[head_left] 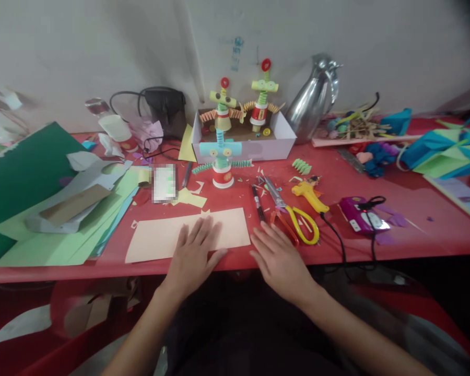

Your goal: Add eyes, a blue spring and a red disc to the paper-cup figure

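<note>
My left hand (194, 256) lies flat with fingers spread on a peach sheet of paper (156, 237) at the front edge of the red table (411, 230). My right hand (278, 256) rests open on the table just right of the sheet, fingertips close to a black marker (258, 202) and yellow-handled scissors (297, 216). Neither hand holds anything. A paper-cup robot figure (222, 156) stands behind the sheet.
A white box (282, 141) with two more paper figures stands at the back, beside a metal jug (313, 102). Green and grey paper sheets (43, 209) pile up at left. A yellow glue gun (309, 193), a purple device (360, 214) with cables and blue paper craft (446, 149) lie at right.
</note>
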